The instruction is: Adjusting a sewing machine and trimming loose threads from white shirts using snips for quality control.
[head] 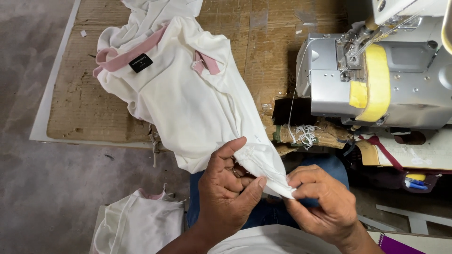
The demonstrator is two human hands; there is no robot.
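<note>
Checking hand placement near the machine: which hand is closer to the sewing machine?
Right. The right hand pinches the white shirt's corner below the sewing machine; the left hand holds the cloth farther left.

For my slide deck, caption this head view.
Both hands, left hand and right hand, pinch a white garment edge beside a sewing machine.

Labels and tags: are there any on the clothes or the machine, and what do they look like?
Black label: small black rectangle with tiny pale print, sewn on the pink neckband of the white garment on the table.
Yellow pad: plain yellow band wrapped over the grey sewing machine, no print visible.
No packages, signs or screens show.
</note>
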